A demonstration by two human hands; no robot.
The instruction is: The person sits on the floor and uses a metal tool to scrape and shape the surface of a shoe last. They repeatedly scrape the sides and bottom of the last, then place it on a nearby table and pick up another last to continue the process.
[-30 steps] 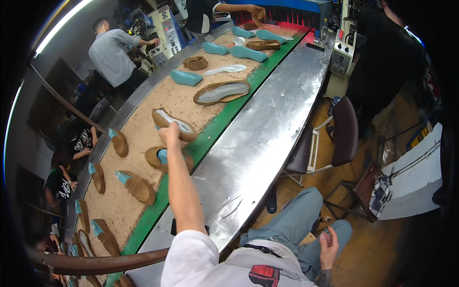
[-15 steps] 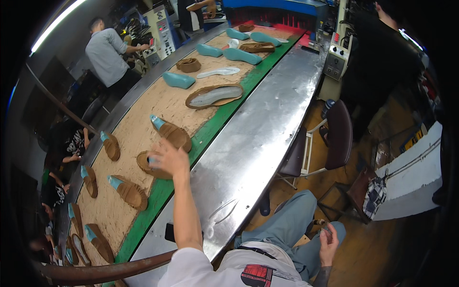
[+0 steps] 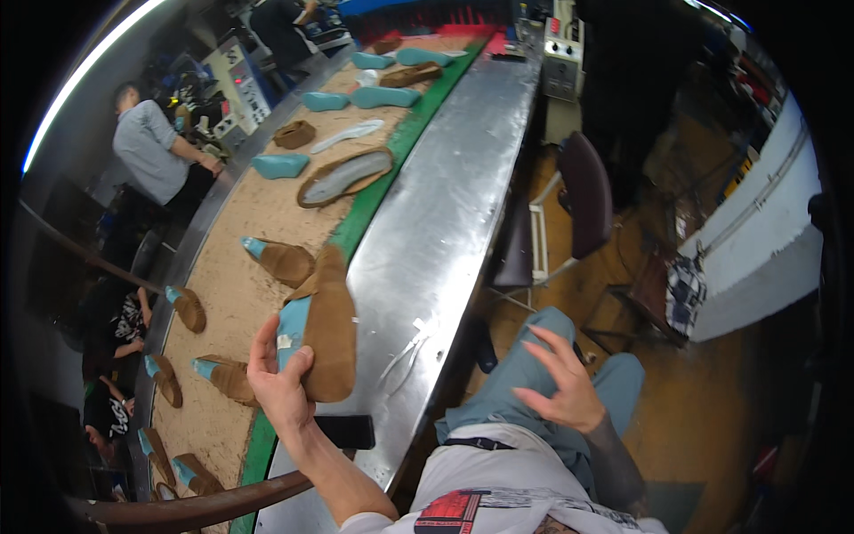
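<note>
In my left hand (image 3: 283,378) is a brown suede shoe upper (image 3: 334,329) on a turquoise shoe last, held by the turquoise end with thumb and fingers. Its sole side faces up, above the green edge of the belt and the metal ledge. My right hand (image 3: 567,384) is raised over my lap, fingers spread and with nothing in it. Close beyond the held shoe, another brown shoe on a last (image 3: 281,260) lies on the tan belt (image 3: 233,258). A further one (image 3: 225,379) lies to the left of my left hand.
A metal ledge (image 3: 463,169) runs beside the belt, bearing a thin metal tool (image 3: 403,358) and a black phone-like object (image 3: 349,432). Farther up the belt are turquoise lasts (image 3: 384,97) and a sole (image 3: 347,176). A chair (image 3: 587,200) stands right; a rusty bar (image 3: 191,507) crosses lower left. Co-workers stand across the belt.
My left hand has lifted a shoe off the belt and brought it nearer. My right hand has risen from my knee, its fingers spreading. The view has shifted.
</note>
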